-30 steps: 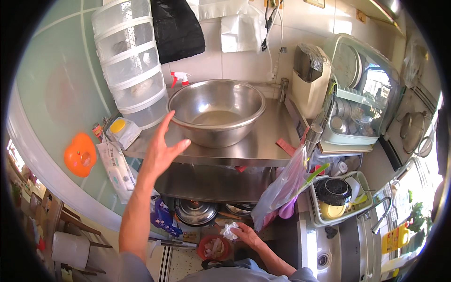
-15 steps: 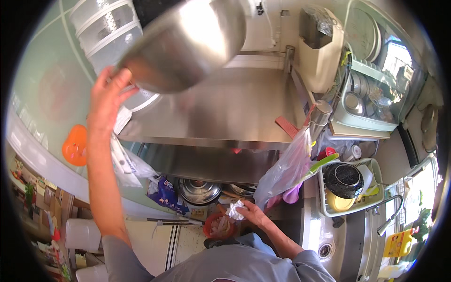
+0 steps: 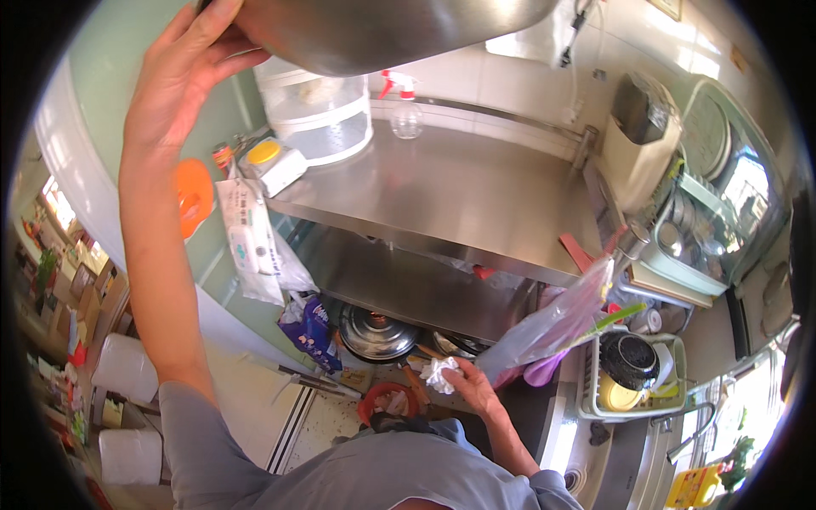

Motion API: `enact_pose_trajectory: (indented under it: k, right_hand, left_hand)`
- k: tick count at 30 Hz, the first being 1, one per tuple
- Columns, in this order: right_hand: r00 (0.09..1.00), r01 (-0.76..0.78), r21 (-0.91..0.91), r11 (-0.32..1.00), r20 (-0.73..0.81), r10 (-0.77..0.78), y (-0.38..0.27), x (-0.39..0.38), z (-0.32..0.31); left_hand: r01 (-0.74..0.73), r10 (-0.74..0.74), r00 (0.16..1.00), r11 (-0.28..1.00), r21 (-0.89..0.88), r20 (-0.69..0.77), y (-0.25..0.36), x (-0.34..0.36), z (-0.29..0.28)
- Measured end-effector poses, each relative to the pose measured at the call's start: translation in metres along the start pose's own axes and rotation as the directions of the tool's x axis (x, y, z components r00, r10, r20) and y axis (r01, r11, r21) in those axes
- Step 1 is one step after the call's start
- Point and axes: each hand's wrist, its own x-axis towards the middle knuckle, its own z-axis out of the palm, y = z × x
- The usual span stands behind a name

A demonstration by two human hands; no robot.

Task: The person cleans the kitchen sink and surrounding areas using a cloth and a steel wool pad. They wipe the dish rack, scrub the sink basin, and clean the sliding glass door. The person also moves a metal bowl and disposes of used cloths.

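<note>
My left hand (image 3: 183, 81) is raised at the top left, fingers gripping the rim of a large steel basin (image 3: 382, 25), whose underside fills the top of the view, partly out of frame. My right hand (image 3: 476, 395), low near my body, holds a crumpled white wad (image 3: 440, 374), paper or cloth. Below the basin is the steel counter (image 3: 459, 187), with a clear spray bottle (image 3: 406, 121) at its back, a white tiered container (image 3: 323, 136) at the left and a packet with a yellow lid (image 3: 276, 170).
At the right stand a cream bin (image 3: 642, 157), a covered dish rack (image 3: 697, 238), a drainer (image 3: 589, 399) with pans and a sink (image 3: 612, 476). A plastic bag (image 3: 544, 323) hangs at the counter's corner. Lidded pots (image 3: 374, 340) and a red bowl (image 3: 365, 404) sit low.
My left hand has taken hold of the basin and lifted it off the counter, up to the top of the view. My right hand still holds the white wad.
</note>
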Motion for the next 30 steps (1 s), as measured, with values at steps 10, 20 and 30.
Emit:
enact_pose_trajectory:
  k: [10, 20, 30]
  right_hand:
    - [0.636, 0.542, -0.735, 0.406, 0.044, -0.77, -0.254, 0.051, 0.015]
    - [0.742, 0.042, -0.985, -0.17, 0.144, -0.655, -0.288, 0.324, -0.124]
    - [0.455, 0.859, -0.511, 0.035, 0.73, -0.51, -0.278, 0.278, 0.104]
  left_hand:
    - [-0.053, 0.055, 0.997, 0.998, 0.035, -0.045, 0.015, -0.01, -0.026]
    - [-0.079, 0.087, 0.995, 0.986, 0.15, -0.047, 0.087, -0.022, -0.112]
    - [0.048, -0.027, 0.974, 0.995, 0.092, -0.226, 0.068, -0.054, -0.2]
